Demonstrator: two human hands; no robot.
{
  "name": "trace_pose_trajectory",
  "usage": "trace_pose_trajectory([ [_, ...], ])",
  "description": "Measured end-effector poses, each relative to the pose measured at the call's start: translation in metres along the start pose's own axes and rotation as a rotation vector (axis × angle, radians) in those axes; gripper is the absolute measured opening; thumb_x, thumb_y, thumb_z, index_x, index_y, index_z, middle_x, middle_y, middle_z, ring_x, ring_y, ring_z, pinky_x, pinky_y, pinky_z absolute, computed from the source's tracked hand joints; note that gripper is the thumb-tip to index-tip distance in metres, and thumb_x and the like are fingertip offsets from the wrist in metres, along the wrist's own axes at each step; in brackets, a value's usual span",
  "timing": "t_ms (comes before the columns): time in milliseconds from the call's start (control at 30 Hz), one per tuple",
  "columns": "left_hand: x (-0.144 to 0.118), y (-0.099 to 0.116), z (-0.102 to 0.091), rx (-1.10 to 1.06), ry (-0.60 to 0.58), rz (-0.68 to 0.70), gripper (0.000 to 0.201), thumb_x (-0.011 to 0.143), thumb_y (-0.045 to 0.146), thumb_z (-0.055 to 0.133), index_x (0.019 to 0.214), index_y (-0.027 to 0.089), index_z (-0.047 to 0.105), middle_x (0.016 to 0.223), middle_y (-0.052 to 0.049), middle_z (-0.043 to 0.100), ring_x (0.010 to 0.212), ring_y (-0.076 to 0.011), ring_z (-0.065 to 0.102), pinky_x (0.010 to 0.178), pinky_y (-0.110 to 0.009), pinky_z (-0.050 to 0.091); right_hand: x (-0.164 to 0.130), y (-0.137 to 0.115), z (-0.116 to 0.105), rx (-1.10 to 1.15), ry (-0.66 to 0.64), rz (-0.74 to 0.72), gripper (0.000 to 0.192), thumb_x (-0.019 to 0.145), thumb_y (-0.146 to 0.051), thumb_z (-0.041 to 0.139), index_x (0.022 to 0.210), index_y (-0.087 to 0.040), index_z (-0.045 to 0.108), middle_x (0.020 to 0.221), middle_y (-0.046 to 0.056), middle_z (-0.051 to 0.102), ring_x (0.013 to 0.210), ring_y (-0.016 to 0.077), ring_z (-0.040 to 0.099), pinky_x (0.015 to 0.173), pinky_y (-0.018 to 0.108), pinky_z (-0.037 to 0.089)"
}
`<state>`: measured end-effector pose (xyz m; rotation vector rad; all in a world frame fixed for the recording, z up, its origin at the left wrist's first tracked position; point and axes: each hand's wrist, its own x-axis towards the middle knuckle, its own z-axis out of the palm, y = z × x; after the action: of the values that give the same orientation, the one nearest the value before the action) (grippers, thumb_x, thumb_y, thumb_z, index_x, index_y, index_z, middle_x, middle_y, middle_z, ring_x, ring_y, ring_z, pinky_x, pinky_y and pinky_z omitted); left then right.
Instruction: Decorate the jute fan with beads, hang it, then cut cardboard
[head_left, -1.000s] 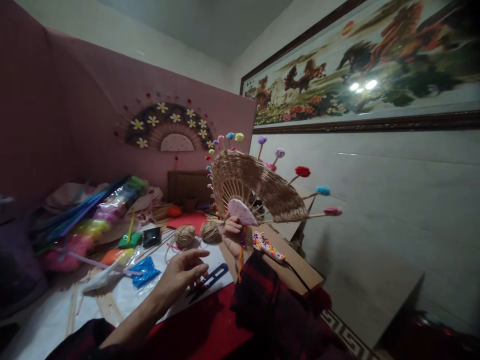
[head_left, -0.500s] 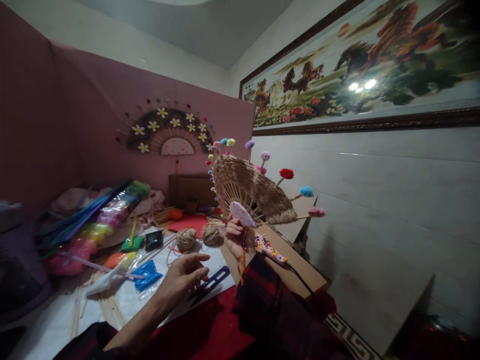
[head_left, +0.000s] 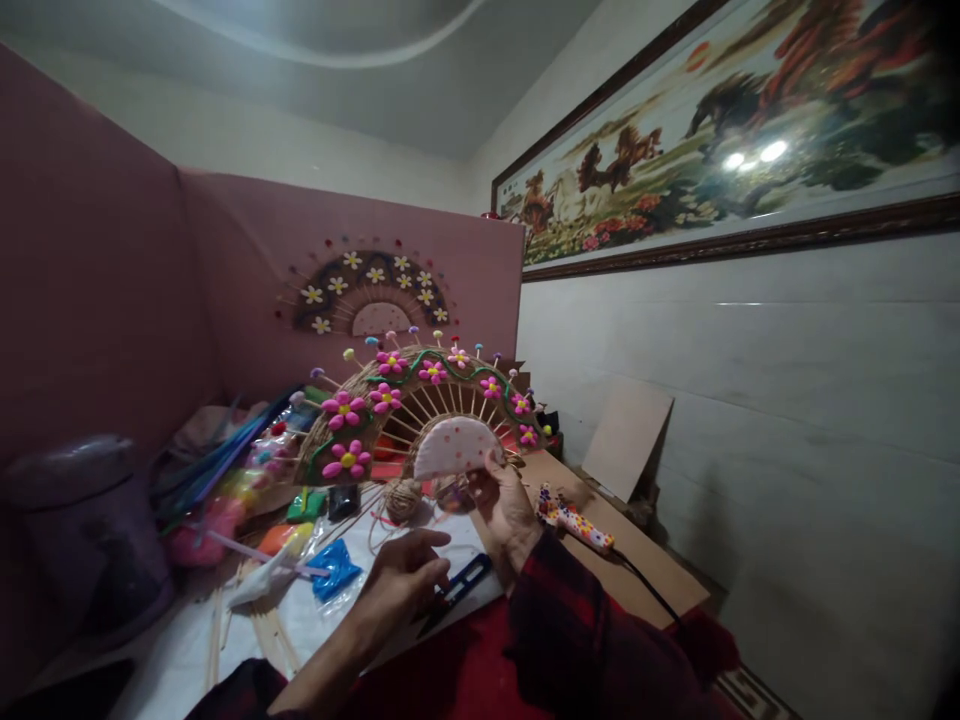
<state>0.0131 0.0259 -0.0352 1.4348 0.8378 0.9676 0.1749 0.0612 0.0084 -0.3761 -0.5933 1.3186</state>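
Note:
My right hand (head_left: 507,508) grips a craft fan (head_left: 457,445) by the bottom of its pale spotted half-disc, thumb in front. The fan stands upright, its face towards me, with pink clay flowers, a green wavy vine on the woven twine band and coloured pompoms on stick ends. My left hand (head_left: 405,578) hovers below the fan over the table, fingers loosely bent and apart, with nothing in it. Dark blue thread snips (head_left: 459,588) lie just beside its fingertips. Behind it is a ball of twine (head_left: 403,500).
A flower-patterned glue gun (head_left: 576,522) with a black cord rests on cardboard (head_left: 652,570) at right. On the left are a blue clay packet (head_left: 334,570), loose sticks (head_left: 274,640) and a lidded bin (head_left: 90,540). A similar fan (head_left: 379,318) hangs on the pink panel.
My right hand has turned the fan from its plain woven back to its flowered front and lowered it to the left. The left hand keeps its pose; the view has shifted slightly.

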Motion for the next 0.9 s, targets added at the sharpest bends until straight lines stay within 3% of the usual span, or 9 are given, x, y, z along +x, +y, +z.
trace_pose_trajectory([
  [167,-0.002,-0.008,0.006,-0.079,0.002,-0.007,0.055,0.059,0.048,0.075,0.094,0.01,0.058,0.049,0.002,0.058,0.042,-0.0089,0.044,0.044,-0.021,0.028,0.001,0.002,0.003,0.054,0.069,0.023,0.024,0.067,-0.016,0.077,0.076,-0.019,0.055,0.059,-0.006,0.064,0.047,0.0083,0.058,0.042,0.016,0.046],
  [367,-0.002,-0.015,0.008,-0.061,0.018,0.012,0.057,0.059,0.052,0.073,0.093,0.009,0.058,0.047,0.003,0.055,0.042,-0.0075,0.039,0.043,-0.021,0.024,0.0,-0.01,0.02,0.016,0.022,-0.005,0.026,0.066,-0.015,0.077,0.078,-0.018,0.054,0.06,-0.004,0.063,0.049,0.0084,0.06,0.046,0.016,0.049],
  [700,0.001,-0.023,0.008,0.066,0.006,0.049,0.069,0.054,0.066,0.069,0.092,0.008,0.061,0.049,0.002,0.052,0.044,-0.0101,0.041,0.044,-0.023,0.026,0.047,-0.057,0.084,-0.04,-0.043,-0.016,0.017,0.075,-0.008,0.067,0.081,-0.018,0.055,0.055,-0.006,0.061,0.043,0.0077,0.056,0.041,0.015,0.046],
  [900,0.005,-0.037,0.004,0.134,-0.025,0.078,0.066,0.057,0.069,0.064,0.092,0.013,0.063,0.053,0.002,0.049,0.048,-0.0114,0.044,0.047,-0.024,0.03,0.085,-0.058,0.121,-0.041,-0.038,-0.007,0.012,0.08,-0.007,0.062,0.078,-0.017,0.055,0.052,-0.006,0.059,0.041,0.0066,0.055,0.04,0.015,0.046],
])
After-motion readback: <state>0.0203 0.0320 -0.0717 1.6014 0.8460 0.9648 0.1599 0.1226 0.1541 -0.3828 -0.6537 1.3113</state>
